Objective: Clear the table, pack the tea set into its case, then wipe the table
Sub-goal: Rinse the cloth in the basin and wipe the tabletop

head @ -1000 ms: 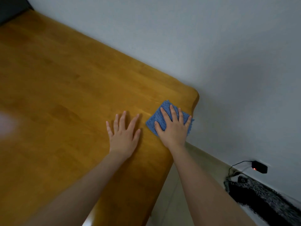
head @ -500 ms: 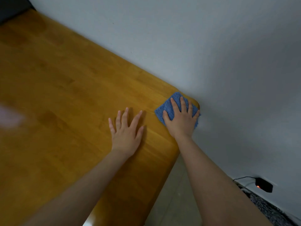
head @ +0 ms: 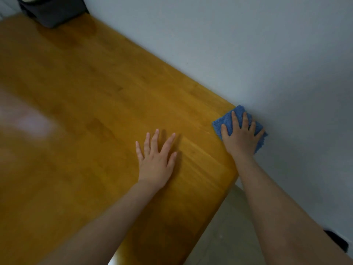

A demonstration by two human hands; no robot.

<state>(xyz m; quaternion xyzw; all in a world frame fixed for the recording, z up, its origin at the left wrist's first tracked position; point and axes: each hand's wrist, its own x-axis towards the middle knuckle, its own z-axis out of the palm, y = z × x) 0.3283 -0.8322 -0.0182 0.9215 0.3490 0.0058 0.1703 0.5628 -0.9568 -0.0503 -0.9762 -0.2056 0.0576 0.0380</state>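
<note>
- Blue cloth [head: 224,120]: folded pad, roughly square, with no marked long axis. It lies on the far right corner of the desk [head: 86,92], touching the wall [head: 248,54], and its right edge hangs past the desk's rim.
- Right hand [head: 240,136]: yours, flat on top of the cloth with fingers straight and spread. It presses down and grips nothing.
- Left hand [head: 155,159]: palm down on bare wood with fingers splayed, holding nothing. It sits to the left of the cloth, near but apart, and looks to be bracing you.
- Desk: honey-coloured wood, its long side running along the wall away to the far left.
- Dark fabric container [head: 51,10]: at the far left end against the wall, well apart from both hands. It may be the tea set's case, but I cannot tell.
- Stage, as a judgement: wiping, with the cloth at the limit of its travel.
- Relation governing your next stroke: wall and rim close off the far and right sides, so the surface left to cover lies leftward and toward you. The right hand is already on the cloth, and the left lies in any leftward path.
</note>
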